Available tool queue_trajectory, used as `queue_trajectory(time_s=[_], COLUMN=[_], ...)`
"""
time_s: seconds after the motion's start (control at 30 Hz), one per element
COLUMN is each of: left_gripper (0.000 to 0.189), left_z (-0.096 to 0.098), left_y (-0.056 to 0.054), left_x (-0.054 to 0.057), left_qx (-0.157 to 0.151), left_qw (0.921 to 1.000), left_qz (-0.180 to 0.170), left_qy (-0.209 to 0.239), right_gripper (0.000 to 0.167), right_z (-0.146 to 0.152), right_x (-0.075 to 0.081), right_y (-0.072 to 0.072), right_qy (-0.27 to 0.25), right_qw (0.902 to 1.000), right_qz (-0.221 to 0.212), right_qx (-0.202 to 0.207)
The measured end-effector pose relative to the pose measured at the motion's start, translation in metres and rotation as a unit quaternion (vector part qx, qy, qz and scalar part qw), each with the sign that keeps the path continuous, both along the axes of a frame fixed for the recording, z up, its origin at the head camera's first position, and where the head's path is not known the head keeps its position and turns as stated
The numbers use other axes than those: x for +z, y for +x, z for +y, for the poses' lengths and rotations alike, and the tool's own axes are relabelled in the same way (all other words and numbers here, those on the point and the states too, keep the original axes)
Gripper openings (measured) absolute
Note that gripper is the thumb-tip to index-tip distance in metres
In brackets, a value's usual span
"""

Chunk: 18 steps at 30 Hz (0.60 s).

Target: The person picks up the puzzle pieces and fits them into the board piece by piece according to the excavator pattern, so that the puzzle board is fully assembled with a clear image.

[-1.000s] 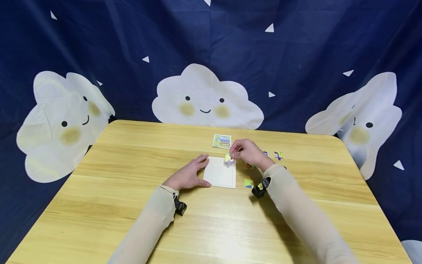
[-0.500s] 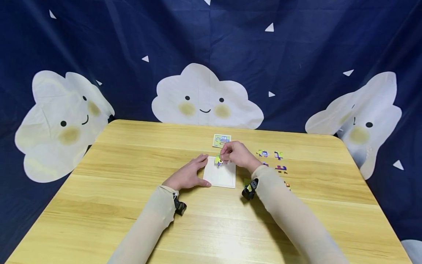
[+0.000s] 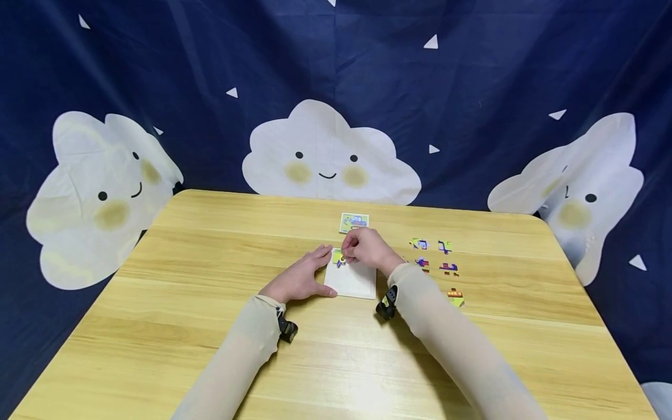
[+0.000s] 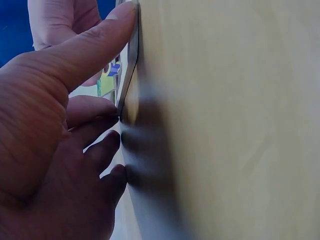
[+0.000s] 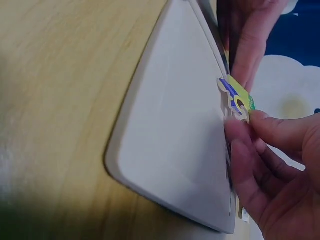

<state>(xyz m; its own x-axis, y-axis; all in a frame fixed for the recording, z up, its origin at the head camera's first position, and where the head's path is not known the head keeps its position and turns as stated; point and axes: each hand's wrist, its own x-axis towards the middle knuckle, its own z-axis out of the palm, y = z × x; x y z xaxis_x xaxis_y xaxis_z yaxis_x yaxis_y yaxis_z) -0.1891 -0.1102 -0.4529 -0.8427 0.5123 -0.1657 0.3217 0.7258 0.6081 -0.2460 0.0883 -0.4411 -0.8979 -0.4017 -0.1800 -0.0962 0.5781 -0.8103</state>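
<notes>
A white square puzzle tray (image 3: 350,284) lies on the wooden table before me. My left hand (image 3: 296,279) rests along its left side, thumb at the near corner and fingers at the far one, as the left wrist view also shows. Over the tray's far left corner, my right hand (image 3: 368,249) pinches a yellow-green puzzle piece (image 3: 338,258) between thumb and fingers. In the right wrist view the piece (image 5: 237,95) shows a blue and yellow print and overlaps the tray's rim, its lower edge partly hidden by the fingertips.
Behind the tray lies a small picture card (image 3: 354,221) with a blue vehicle on it. Several loose puzzle pieces (image 3: 448,269) are spread to the right, some partly behind the right arm. A dark blue cloth with clouds (image 3: 328,151) hangs past the table's far edge.
My right hand has carried the puzzle piece leftward across the tray to its far left corner, uncovering more loose pieces on the right. The left hand and the tray have stayed in place.
</notes>
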Motion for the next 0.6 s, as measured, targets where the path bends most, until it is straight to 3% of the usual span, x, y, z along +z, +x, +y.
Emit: queue_trajectory(time_s=[0.23,0.6], left_gripper=[0.099,0.1], left_z=[0.0007,0.0001], left_y=[0.0003,0.0006], left_x=[-0.0003,0.0009], left_qx=[0.001,0.002], left_qw=[1.0,1.0], left_qz=[0.0,0.0], left_qy=[0.002,0.002], right_gripper=[0.008,0.008], right_z=[-0.0031,-0.0043], right_x=[-0.0019,-0.0036], right_y=[-0.0017,-0.0028], right_qy=[0.071,0.084], right_qw=[0.9957,0.9938], right_qz=[0.055,0.067], right_qx=[0.025,0.028])
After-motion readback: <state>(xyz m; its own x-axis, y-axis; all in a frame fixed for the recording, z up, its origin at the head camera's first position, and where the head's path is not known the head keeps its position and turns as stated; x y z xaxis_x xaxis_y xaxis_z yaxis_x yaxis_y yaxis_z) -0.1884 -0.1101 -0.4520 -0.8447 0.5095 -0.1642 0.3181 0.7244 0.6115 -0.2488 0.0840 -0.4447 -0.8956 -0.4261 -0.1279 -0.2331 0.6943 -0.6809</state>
